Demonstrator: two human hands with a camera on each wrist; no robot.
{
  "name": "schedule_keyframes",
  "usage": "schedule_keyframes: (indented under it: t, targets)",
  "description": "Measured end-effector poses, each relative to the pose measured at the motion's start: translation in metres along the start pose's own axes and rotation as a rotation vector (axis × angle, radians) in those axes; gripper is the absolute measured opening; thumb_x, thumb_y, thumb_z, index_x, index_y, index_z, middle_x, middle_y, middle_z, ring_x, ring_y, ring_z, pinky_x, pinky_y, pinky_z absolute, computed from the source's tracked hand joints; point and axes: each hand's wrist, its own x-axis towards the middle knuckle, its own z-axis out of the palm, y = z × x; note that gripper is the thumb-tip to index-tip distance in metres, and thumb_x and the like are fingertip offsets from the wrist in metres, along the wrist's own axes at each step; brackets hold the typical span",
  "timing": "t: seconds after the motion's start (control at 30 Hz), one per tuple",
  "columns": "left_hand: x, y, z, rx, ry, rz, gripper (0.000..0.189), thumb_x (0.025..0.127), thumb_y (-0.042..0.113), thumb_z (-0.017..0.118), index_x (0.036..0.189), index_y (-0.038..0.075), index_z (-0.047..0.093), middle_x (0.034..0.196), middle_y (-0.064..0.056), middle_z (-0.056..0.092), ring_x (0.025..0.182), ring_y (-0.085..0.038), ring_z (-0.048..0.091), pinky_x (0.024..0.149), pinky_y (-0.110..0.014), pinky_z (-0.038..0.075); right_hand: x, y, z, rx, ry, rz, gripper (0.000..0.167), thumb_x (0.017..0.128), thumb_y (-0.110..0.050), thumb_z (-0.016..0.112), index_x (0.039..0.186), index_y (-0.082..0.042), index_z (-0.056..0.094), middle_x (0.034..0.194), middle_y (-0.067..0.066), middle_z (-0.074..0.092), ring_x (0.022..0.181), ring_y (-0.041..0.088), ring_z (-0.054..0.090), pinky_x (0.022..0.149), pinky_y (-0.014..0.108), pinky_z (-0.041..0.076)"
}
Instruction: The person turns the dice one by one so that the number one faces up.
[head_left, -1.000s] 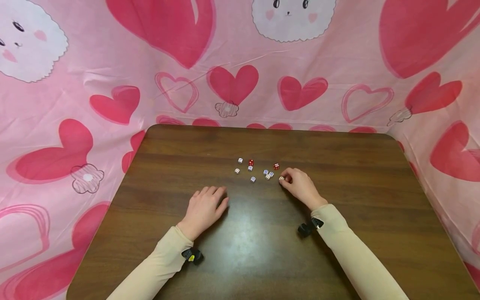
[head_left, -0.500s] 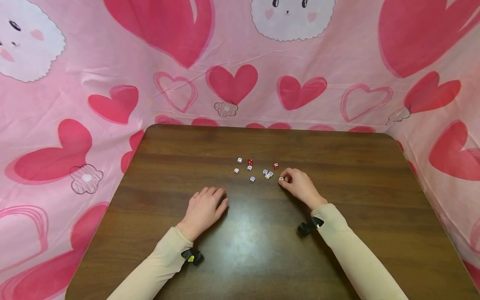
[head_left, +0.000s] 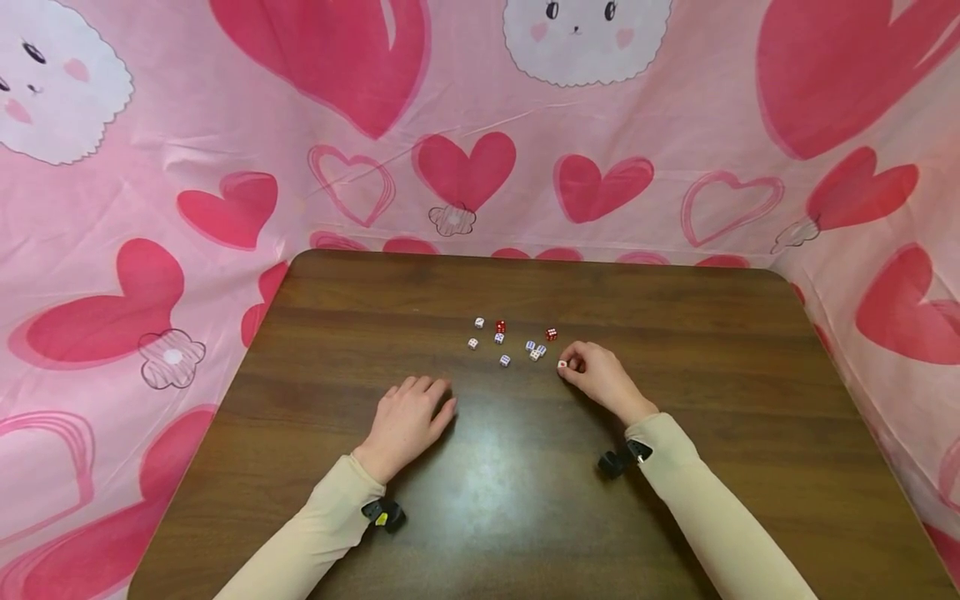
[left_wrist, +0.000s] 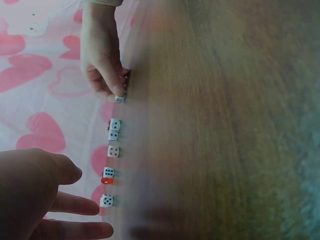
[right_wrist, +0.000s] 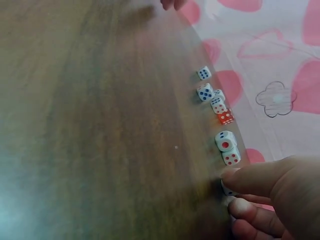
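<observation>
Dice first — I see my left hand (head_left: 408, 419) lying flat with relaxed fingers on the tabletop (head_left: 720, 400), holding nothing, while my right hand (head_left: 600, 379) pinches a white die (head_left: 562, 364) in curled fingertips. Just beyond, the other dice (head_left: 506, 360) lie scattered — white and red.

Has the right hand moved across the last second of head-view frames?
Yes, slightly. The right hand, pinching a white die, has drawn back toward the person, away from the red die. The left hand lies flat.
</observation>
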Motion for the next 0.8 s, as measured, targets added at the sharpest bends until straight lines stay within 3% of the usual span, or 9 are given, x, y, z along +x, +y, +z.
schedule_keyframes:
  t: [0.43,0.8]
  targets:
    - [0.000,0.001,0.002,-0.010,-0.008,0.001,0.025,0.099,0.031,0.071,0.112,0.010,0.076,0.099,-0.008,0.075,0.085,-0.029,0.070,0.067,-0.046,0.057,-0.029,0.000,0.013,0.019,-0.005,-0.117,0.012,0.091,-0.009,0.079,0.097,-0.011,0.069,0.083,-0.002,0.056,0.076,0.014,0.050,0.070,0.031,0.043]
    - [0.001,0.000,0.004,0.006,-0.006,0.017,0.023,0.100,0.031,0.070,0.108,0.010,0.076,0.092,-0.007,0.073,0.078,-0.027,0.067,0.061,-0.042,0.055,-0.055,-0.009,0.016,0.006,-0.101,-0.128,0.015,0.091,-0.015,0.080,0.093,-0.020,0.066,0.078,-0.013,0.052,0.081,0.012,0.047,0.073,0.032,0.039]
